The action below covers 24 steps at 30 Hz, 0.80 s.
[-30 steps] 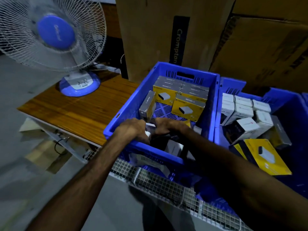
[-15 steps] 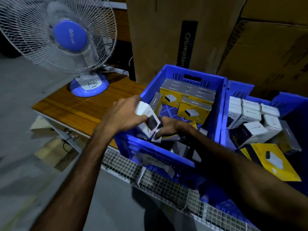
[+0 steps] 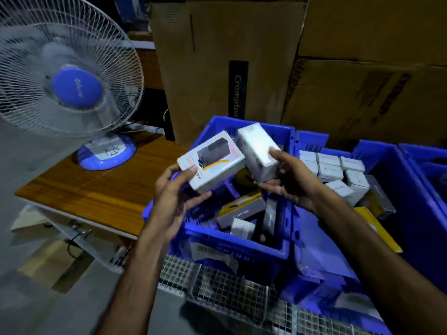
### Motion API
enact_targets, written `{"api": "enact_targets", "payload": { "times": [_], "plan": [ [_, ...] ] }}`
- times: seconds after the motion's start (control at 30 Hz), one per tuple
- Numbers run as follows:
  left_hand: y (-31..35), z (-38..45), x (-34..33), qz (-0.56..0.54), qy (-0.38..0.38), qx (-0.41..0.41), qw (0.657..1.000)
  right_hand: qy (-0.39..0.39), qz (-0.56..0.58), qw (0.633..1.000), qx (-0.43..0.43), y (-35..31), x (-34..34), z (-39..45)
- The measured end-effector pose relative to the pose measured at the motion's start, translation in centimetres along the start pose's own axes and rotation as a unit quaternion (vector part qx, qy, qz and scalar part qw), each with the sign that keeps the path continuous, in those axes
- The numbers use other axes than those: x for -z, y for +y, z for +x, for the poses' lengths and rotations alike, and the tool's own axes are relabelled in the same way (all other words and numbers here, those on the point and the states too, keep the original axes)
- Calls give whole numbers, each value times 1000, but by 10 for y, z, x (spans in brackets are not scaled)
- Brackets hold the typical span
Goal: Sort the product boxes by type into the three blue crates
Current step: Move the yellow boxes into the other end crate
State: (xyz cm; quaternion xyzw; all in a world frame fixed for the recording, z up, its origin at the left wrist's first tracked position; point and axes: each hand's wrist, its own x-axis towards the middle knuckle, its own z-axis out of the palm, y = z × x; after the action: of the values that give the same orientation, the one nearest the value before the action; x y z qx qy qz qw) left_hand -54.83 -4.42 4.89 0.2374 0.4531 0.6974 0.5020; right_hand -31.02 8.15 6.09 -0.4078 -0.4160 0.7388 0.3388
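My left hand point(image 3: 176, 194) holds a white box with a dark product picture point(image 3: 211, 162) above the left blue crate point(image 3: 232, 245). My right hand point(image 3: 290, 180) grips a plain white box point(image 3: 258, 151) right beside it, their top corners almost touching. Below them the left crate holds a yellow and grey box point(image 3: 242, 210) and other loose boxes. The middle blue crate point(image 3: 411, 189) carries several small white boxes point(image 3: 331, 165) in rows and a flat yellow box point(image 3: 377, 228). A third blue crate point(image 3: 430, 158) shows at the far right edge.
A white and blue table fan point(image 3: 65, 93) stands on a wooden table point(image 3: 96, 187) to the left. Large cardboard cartons point(image 3: 217, 56) rise behind the crates. The crates rest on a wire mesh rack point(image 3: 229, 291). Grey floor lies below at the left.
Both hands have risen out of the left crate, each with a white box. The camera has tilted up and moved closer.
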Motion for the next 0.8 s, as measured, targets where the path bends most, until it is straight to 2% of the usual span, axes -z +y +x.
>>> {"api": "enact_targets", "payload": {
  "times": [0.13, 0.27, 0.33, 0.43, 0.5, 0.57, 0.63, 0.7, 0.8],
  "plan": [
    [-29, -17, -32, -46, -13, 59, 997, 22, 152, 988, 10, 8, 30, -69],
    [-61, -35, -66, -40, -39, 75, 996, 119, 154, 979, 54, 30, 69, -128],
    [-74, -41, -85, -1, -47, 67, 997, 194, 82, 975, 74, 37, 92, -149],
    [-89, -42, -109, 60, -67, 46, 995, 301, -72, 947, 86, 41, 118, -176],
    [-96, -40, -124, 101, -89, 18, 991, 338, -197, 915, 102, 44, 137, -189],
    [-103, -34, -139, 166, -114, -26, 979, 341, -320, 877, 112, 44, 157, -198],
    [-108, -25, -153, 266, -137, -85, 950, 314, -410, 850, 104, 41, 175, -201],
    [-112, -15, -168, 366, -169, -123, 907, 275, -460, 840, 83, 41, 190, -200],
    [-117, -4, -186, 500, -228, -161, 820, 215, -496, 840, 36, 44, 204, -193]
  ]
}}
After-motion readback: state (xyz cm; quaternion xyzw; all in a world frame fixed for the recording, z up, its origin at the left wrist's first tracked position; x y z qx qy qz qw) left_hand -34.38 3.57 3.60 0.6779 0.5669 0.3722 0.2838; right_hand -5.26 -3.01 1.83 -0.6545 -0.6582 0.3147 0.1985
